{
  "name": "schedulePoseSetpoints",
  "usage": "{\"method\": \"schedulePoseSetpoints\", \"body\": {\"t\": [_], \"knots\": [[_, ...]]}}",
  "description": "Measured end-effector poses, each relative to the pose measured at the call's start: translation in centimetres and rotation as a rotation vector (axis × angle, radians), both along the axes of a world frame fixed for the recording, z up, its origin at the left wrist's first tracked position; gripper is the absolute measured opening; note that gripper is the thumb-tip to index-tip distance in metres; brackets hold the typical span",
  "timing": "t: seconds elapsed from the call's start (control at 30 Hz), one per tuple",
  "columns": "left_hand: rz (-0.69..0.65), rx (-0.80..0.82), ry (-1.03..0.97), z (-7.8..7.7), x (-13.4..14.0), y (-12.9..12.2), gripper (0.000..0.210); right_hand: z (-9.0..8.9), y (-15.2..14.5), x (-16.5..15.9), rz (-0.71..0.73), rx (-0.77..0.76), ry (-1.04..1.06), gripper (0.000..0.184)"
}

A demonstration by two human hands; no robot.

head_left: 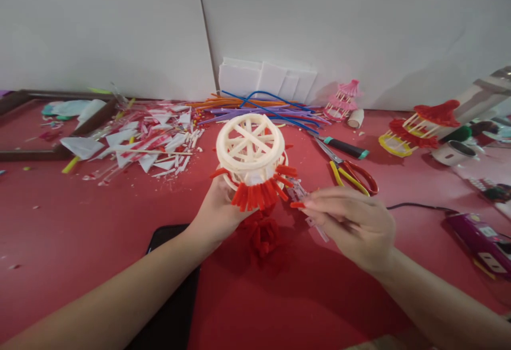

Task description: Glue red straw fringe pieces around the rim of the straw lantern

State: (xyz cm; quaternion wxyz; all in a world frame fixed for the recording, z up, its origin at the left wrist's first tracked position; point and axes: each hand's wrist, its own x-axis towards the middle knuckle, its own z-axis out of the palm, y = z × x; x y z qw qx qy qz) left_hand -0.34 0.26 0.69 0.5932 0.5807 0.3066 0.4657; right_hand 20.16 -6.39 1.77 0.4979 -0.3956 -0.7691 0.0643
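Note:
My left hand (219, 211) is wrapped round the underside of a cream, wheel-topped round frame (249, 166), holding it up above the table. Short red fuzzy strips (257, 195) stick out around the frame's lower rim, most densely at the front. Between the thumb and fingertips of my right hand (355, 222) is a short red fuzzy piece (297, 205), just right of the frame and apart from it. A loose red heap (263, 235) lies on the table below the frame. Clear plastic scraps (315, 227) lie partly behind my right fingers.
Scissors (347, 171) and a black-and-teal tool (346, 147) lie at centre right. White and red scraps (147, 142) cover the left back. Purple and blue stems (259, 113) lie behind. A black phone-like slab (171, 291) is under my left forearm; a purple device (479, 241) sits right.

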Motion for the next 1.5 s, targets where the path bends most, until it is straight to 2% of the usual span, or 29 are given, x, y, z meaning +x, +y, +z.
{"method": "schedulePoseSetpoints", "body": {"t": [0.1, 0.2, 0.33, 0.43, 0.63, 0.8, 1.0, 1.23, 1.5], "knots": [[-0.013, 0.035, 0.032, 0.2, 0.2, -0.2, 0.036, -0.1, -0.4, 0.7, -0.027, 0.111, -0.074, 0.043], [-0.015, 0.060, 0.047, 0.4, 0.4, -0.4, 0.045, -0.1, -0.7, 1.2, -0.108, 0.204, -0.141, 0.050], [-0.015, 0.056, 0.034, 0.5, 0.6, -0.6, 0.069, 0.1, -0.7, 1.1, -0.156, 0.292, -0.117, 0.050], [-0.032, 0.044, 0.009, 0.5, 0.7, -0.7, 0.075, 0.7, -0.6, 0.7, -0.171, 0.286, -0.155, 0.043], [-0.030, 0.044, -0.028, 0.7, 0.8, -1.1, 0.074, 1.6, -0.6, -0.5, -0.208, 0.291, -0.288, 0.025], [-0.049, 0.032, -0.029, 0.9, 0.9, -1.0, 0.073, 1.4, -0.5, -0.5, -0.204, 0.293, -0.340, 0.025], [-0.007, 0.040, 0.002, 0.6, 0.6, -0.8, 0.073, 1.4, -0.6, -0.3, -0.253, 0.298, -0.408, 0.025], [-0.008, 0.058, 0.007, 0.6, 0.6, -0.7, 0.073, 1.4, -0.6, -0.7, -0.317, 0.335, -0.375, 0.025], [-0.049, 0.053, 0.019, 1.4, 0.7, -0.9, 0.069, 2.1, 0.2, 0.7, -0.161, 0.369, -0.383, 0.022]]}}
